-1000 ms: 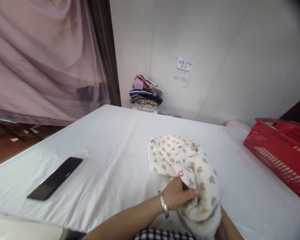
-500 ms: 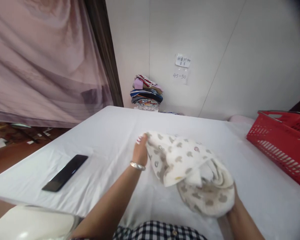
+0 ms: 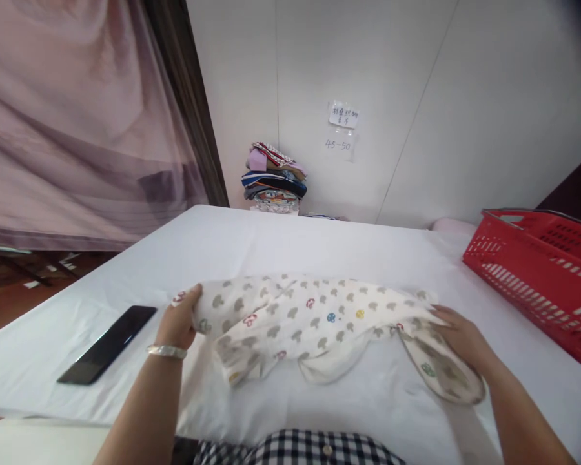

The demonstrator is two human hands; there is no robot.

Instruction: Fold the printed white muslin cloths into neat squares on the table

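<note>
A white piece of clothing [image 3: 314,316], printed with small grey, red, blue and yellow motifs, is stretched sideways above the white-covered table. My left hand [image 3: 179,320], with a bracelet at the wrist, is closed on its left end. At the other end, my right hand [image 3: 458,332] grips the upper edge, its thumb partly hidden by the cloth. A narrow, sleeve-like part droops below my right hand, and looser folds hang along the lower edge.
A dark phone [image 3: 107,345] lies on the white tablecloth [image 3: 213,245] at the left. At the right stands a red plastic basket [image 3: 537,278]. Folded clothes [image 3: 275,181] are stacked by the wall, under paper notes [image 3: 343,116]. A pink curtain [image 3: 62,116] hangs at the left.
The clothing was bunched up at the right and is now spread out wide. My left hand has moved left and nearer, while my right hand has come up from underneath the bundle.
</note>
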